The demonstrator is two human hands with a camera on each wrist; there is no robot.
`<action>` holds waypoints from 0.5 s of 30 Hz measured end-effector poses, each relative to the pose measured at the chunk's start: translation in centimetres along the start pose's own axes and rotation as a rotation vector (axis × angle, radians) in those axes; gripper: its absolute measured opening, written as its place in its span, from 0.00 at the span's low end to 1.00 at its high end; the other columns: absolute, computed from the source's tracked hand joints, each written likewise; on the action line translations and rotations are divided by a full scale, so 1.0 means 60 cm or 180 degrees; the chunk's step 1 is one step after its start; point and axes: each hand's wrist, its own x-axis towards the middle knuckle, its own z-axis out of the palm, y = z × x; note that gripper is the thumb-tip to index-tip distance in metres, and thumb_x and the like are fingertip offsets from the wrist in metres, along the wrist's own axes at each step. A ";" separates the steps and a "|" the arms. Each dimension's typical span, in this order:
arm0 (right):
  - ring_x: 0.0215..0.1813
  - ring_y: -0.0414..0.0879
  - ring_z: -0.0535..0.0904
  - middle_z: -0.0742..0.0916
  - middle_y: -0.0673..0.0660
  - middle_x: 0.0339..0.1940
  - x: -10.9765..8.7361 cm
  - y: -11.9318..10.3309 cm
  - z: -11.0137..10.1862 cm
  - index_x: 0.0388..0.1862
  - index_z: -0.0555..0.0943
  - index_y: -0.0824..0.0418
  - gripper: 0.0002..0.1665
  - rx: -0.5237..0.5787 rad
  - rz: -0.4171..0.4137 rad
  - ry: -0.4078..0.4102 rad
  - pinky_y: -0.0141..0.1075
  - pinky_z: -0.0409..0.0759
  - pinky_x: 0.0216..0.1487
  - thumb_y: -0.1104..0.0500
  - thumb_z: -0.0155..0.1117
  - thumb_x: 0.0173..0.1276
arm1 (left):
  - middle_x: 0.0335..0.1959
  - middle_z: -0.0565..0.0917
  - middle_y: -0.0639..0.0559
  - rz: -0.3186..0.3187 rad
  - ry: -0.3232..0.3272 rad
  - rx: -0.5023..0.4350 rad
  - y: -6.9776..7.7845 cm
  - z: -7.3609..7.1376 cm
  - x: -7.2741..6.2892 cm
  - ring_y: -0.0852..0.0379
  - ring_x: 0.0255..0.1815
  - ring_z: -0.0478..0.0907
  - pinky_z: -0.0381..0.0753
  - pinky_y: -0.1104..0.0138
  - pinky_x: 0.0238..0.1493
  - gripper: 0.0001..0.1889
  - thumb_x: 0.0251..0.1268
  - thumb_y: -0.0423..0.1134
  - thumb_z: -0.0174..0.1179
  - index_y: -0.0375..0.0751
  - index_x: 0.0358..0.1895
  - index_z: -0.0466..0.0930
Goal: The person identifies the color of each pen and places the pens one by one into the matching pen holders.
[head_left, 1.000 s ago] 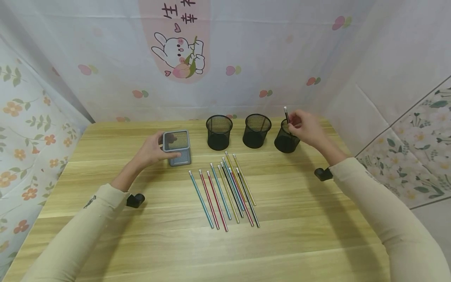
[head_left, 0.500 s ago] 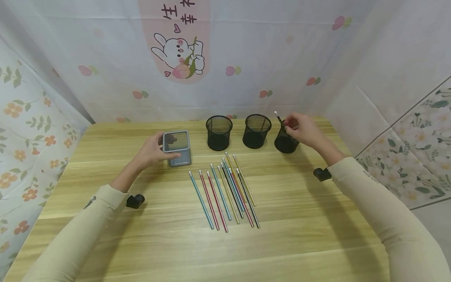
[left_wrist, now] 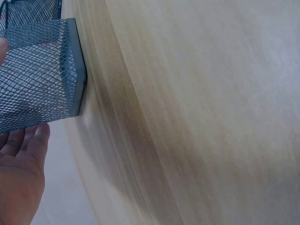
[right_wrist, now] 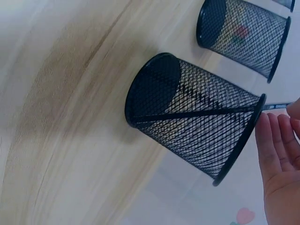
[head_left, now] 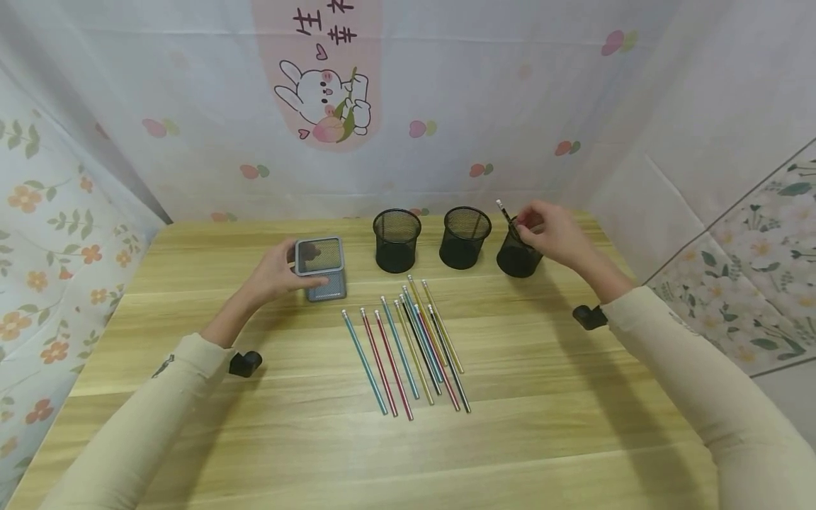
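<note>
My left hand (head_left: 275, 275) holds a grey square mesh pen holder (head_left: 329, 285), its thumb at the front and fingers round the far side; it stands upright on the table. At the right, my right hand (head_left: 556, 231) pinches a black pencil (head_left: 504, 212) near the rim of a round black mesh pen cup (head_left: 518, 261). The pencil leans left with its white eraser end up. Through the mesh in the right wrist view, the pencil's lower end reaches the bottom of the cup (right_wrist: 201, 136). Thumb and fingers partly hide its upper part there.
Two more black mesh cups, one left (head_left: 395, 253) and one in the middle (head_left: 462, 249), stand along the back of the wooden table (head_left: 306, 439). Several pencils (head_left: 390, 354) in blue, red, gold and black lie before them. A printed cloth (head_left: 446, 85) hangs behind.
The black pencil has tipped from nearly upright to leaning left and sits lower in the right cup. My left hand and the grey holder have stayed in place.
</note>
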 end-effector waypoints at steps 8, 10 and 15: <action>0.43 0.55 0.84 0.85 0.60 0.40 -0.008 -0.034 0.009 0.45 0.80 0.68 0.06 0.0027 -0.0421 0.0147 0.50 0.85 0.44 0.70 0.64 0.70 | 0.63 0.76 0.31 -0.0039 0.0015 0.0005 -0.001 -0.003 0.001 0.36 0.66 0.72 0.73 0.46 0.63 0.39 0.55 0.37 0.79 0.26 0.66 0.67; 0.42 0.54 0.84 0.85 0.59 0.40 -0.009 -0.044 0.013 0.45 0.80 0.67 0.07 0.0021 -0.0551 0.0169 0.46 0.85 0.42 0.70 0.65 0.69 | 0.63 0.76 0.32 -0.0052 0.0013 0.0018 -0.001 -0.002 0.001 0.36 0.66 0.72 0.73 0.46 0.63 0.40 0.55 0.37 0.79 0.26 0.66 0.66; 0.38 0.49 0.84 0.86 0.56 0.37 -0.011 -0.064 0.028 0.44 0.80 0.67 0.07 0.0048 -0.0893 0.0139 0.36 0.83 0.34 0.70 0.67 0.68 | 0.63 0.76 0.32 -0.0072 0.0000 0.0017 -0.001 -0.002 0.000 0.36 0.67 0.71 0.73 0.47 0.63 0.41 0.55 0.38 0.79 0.25 0.67 0.65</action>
